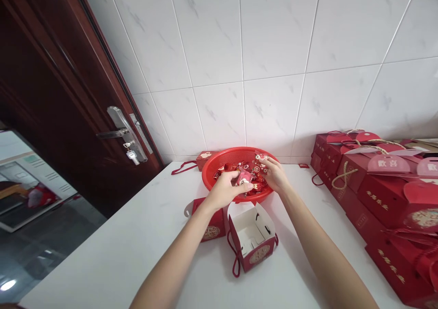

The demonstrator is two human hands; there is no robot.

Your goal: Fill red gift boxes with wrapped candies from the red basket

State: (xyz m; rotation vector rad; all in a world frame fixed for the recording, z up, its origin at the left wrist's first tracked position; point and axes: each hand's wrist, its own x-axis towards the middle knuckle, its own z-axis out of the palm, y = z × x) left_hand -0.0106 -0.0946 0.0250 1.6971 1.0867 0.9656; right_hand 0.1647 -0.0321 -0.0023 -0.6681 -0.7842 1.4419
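My left hand (pixel 224 189) is over a red plastic basket (pixel 207 174), its thumb and fingers closed around a pink wrapped candy (pixel 244 176). At the basket's right side, my right hand (pixel 274 175) pinches a small red packet with a white pattern (pixel 261 159). Below them in the basket lie several red wrapped candies (pixel 236 166), partly covered by the hands. In front of the basket stands an open red gift box (pixel 259 255) with a white inside and red cord handles. A second red box (pixel 215 227) is beside it, partly hidden by my left forearm.
Many red gift boxes (pixel 379 201) with cord handles are stacked along the right. Another small red box (pixel 202 159) with a cord sits behind the basket by the tiled wall (pixel 219 110). A dark wooden door (pixel 61 71) with keys in its lock stands left of the white table (pixel 137 229).
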